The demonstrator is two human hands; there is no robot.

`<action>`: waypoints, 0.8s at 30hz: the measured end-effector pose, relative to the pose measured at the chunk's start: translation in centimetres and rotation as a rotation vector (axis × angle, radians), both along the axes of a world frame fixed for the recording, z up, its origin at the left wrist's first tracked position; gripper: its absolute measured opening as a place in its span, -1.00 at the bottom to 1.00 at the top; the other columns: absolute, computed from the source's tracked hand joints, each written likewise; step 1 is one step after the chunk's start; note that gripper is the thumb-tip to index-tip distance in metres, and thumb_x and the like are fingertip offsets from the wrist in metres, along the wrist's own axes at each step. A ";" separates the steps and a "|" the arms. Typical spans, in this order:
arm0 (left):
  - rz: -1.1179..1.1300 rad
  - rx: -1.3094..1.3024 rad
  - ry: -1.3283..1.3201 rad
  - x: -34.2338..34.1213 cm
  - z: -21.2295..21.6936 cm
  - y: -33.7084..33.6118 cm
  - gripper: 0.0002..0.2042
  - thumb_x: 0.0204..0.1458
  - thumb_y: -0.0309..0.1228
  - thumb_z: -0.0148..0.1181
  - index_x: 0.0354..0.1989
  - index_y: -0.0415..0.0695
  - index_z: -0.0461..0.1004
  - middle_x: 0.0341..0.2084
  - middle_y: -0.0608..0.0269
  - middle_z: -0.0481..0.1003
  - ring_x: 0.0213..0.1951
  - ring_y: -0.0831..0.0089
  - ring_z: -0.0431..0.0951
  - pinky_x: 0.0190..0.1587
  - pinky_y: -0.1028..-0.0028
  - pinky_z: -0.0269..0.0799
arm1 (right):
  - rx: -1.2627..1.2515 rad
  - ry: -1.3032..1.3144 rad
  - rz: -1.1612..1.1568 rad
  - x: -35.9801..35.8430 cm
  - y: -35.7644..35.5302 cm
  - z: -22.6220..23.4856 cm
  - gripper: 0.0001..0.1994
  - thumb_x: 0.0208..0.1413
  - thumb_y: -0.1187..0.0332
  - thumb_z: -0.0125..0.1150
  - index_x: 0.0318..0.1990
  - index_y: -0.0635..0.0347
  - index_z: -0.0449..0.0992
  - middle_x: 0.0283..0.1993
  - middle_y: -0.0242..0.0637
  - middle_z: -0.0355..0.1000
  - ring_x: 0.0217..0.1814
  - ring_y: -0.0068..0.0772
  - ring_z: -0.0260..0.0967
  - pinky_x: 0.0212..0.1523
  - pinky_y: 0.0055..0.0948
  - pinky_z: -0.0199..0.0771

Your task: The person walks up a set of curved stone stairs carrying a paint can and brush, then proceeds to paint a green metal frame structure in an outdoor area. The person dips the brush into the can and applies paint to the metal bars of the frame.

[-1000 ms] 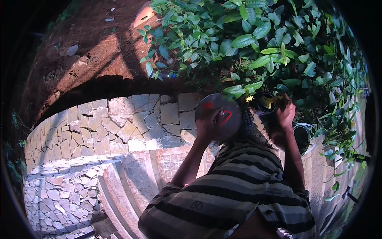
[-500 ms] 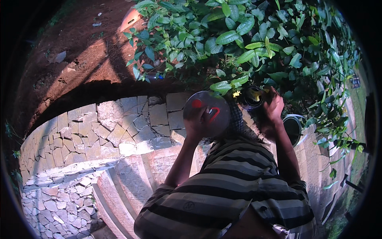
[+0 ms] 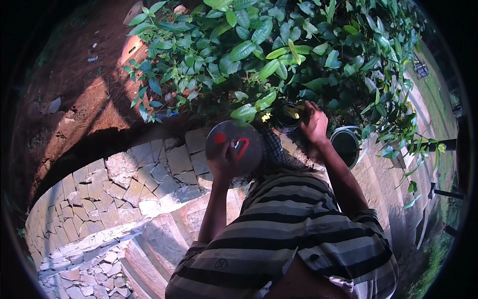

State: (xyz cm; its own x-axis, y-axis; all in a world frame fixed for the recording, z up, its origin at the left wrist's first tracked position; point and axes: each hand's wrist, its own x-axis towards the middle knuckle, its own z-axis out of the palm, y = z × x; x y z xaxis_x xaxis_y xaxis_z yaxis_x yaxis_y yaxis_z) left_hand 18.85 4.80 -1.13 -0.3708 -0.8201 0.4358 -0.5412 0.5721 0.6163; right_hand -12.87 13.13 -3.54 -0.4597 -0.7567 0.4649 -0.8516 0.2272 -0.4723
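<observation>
Spreading across the upper frame, I note a leafy shrub (image 3: 279, 55) above a curved stone wall (image 3: 124, 184). A dark bucket (image 3: 347, 146) stands at the wall's edge, just beside the right hand (image 3: 314, 124). That hand grasps a small dark cup (image 3: 289, 116) among the leaves. The left hand (image 3: 225, 162) grips a round grey lid (image 3: 234, 147) by its lower rim. I judge the lid light, stiff and smooth; rim hold suits it.
</observation>
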 end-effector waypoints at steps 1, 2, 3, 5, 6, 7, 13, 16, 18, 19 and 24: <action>-0.005 -0.008 -0.004 -0.1 0.0 0.0 -0.87 0.16 -0.46 0.22 -0.22 -0.18 0.67 -0.40 0.07 0.65 -0.40 0.24 0.69 -0.32 0.36 0.57 | 0.032 -0.077 -0.010 -0.3 0.1 -0.2 -0.55 0.06 0.28 0.35 0.11 0.20 0.50 -0.02 0.00 0.55 -0.03 0.16 0.52 -0.05 -0.02 0.51; -0.009 -0.015 -0.008 -0.2 0.1 -0.1 -0.87 0.16 -0.46 0.22 -0.22 -0.17 0.67 -0.40 0.07 0.64 -0.40 0.24 0.69 -0.33 0.35 0.57 | 0.064 -0.154 -0.020 -0.8 0.2 -0.3 -0.54 0.06 0.28 0.35 0.12 0.20 0.50 -0.02 0.00 0.55 -0.03 0.16 0.52 -0.05 -0.02 0.52; -0.008 -0.003 -0.020 0.0 0.1 0.0 -0.87 0.16 -0.46 0.22 -0.22 -0.17 0.67 -0.40 0.07 0.64 -0.40 0.24 0.69 -0.33 0.35 0.57 | 0.096 -0.238 -0.024 -0.5 0.0 0.1 -0.54 0.06 0.28 0.35 0.13 0.21 0.50 -0.02 0.00 0.56 -0.02 0.15 0.52 -0.05 -0.03 0.52; -0.005 0.020 -0.044 0.3 0.3 0.0 -0.87 0.16 -0.46 0.22 -0.22 -0.17 0.68 -0.40 0.07 0.64 -0.39 0.24 0.69 -0.32 0.34 0.57 | 0.136 -0.244 -0.010 0.1 0.0 1.2 -0.56 0.07 0.27 0.35 0.10 0.21 0.52 -0.03 0.01 0.56 -0.02 0.15 0.53 -0.05 -0.03 0.52; -0.006 0.024 -0.037 0.3 0.3 0.0 -0.87 0.16 -0.46 0.22 -0.22 -0.17 0.68 -0.39 0.07 0.65 -0.38 0.23 0.69 -0.31 0.34 0.57 | 0.180 -0.283 -0.002 0.3 0.0 2.0 -0.57 0.07 0.27 0.34 0.10 0.21 0.53 -0.03 0.02 0.56 -0.02 0.14 0.53 -0.05 -0.03 0.52; -0.007 0.027 -0.031 0.3 0.1 0.0 -0.87 0.16 -0.46 0.22 -0.22 -0.17 0.68 -0.39 0.07 0.65 -0.37 0.23 0.70 -0.30 0.34 0.58 | 0.224 -0.322 0.007 0.3 0.0 2.4 -0.58 0.08 0.27 0.34 0.10 0.21 0.54 -0.03 0.03 0.56 -0.02 0.14 0.53 -0.05 -0.03 0.52; 0.013 0.022 -0.011 0.1 -0.4 0.0 -0.86 0.17 -0.45 0.22 -0.21 -0.19 0.68 -0.37 0.04 0.67 -0.31 0.21 0.72 -0.24 0.33 0.61 | -0.039 -0.226 -0.141 -1.2 0.3 1.6 -0.71 0.13 0.30 0.31 -0.05 0.28 0.56 -0.10 0.06 0.57 -0.12 0.16 0.55 -0.14 -0.08 0.51; 0.022 0.034 -0.011 0.1 0.0 0.2 -0.86 0.17 -0.44 0.23 -0.21 -0.18 0.68 -0.37 0.04 0.67 -0.30 0.20 0.73 -0.24 0.33 0.61 | -0.080 -0.525 -0.198 -2.0 0.5 3.8 -0.67 0.19 0.22 0.33 -0.17 0.39 0.53 -0.31 0.02 0.57 -0.30 -0.03 0.52 -0.22 -0.17 0.45; 0.025 0.051 -0.008 0.0 0.2 0.2 -0.85 0.17 -0.44 0.23 -0.20 -0.18 0.69 -0.37 0.04 0.67 -0.31 0.20 0.72 -0.25 0.33 0.60 | -0.146 -0.565 -0.247 -3.9 0.6 2.7 -0.65 0.21 0.19 0.34 -0.22 0.41 0.54 -0.42 -0.03 0.53 -0.39 -0.20 0.46 -0.24 -0.23 0.44; 0.032 0.061 -0.009 0.0 0.1 0.2 -0.85 0.17 -0.43 0.23 -0.20 -0.17 0.69 -0.37 0.04 0.67 -0.32 0.20 0.72 -0.25 0.33 0.60 | -0.161 -0.599 -0.282 -4.7 0.7 2.0 -0.65 0.22 0.19 0.34 -0.23 0.41 0.54 -0.43 -0.04 0.54 -0.40 -0.20 0.46 -0.24 -0.24 0.44; 0.060 0.055 -0.020 0.0 -0.1 0.3 -0.85 0.17 -0.42 0.23 -0.20 -0.16 0.68 -0.37 0.05 0.66 -0.34 0.22 0.72 -0.27 0.33 0.59 | -0.255 -1.090 -0.392 -7.7 1.5 1.2 -0.68 0.27 0.14 0.29 -0.30 0.27 0.55 -0.49 -0.32 0.47 -0.53 -0.49 0.37 -0.46 -0.43 0.35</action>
State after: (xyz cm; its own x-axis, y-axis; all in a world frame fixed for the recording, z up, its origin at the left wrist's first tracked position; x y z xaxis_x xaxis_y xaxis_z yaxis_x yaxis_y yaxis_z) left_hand 18.84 5.08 -1.24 -0.3282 -0.8638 0.3822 -0.5861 0.5036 0.6348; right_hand -20.56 14.62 -2.34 -0.8863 -0.4184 -0.1986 0.1351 0.1767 -0.9749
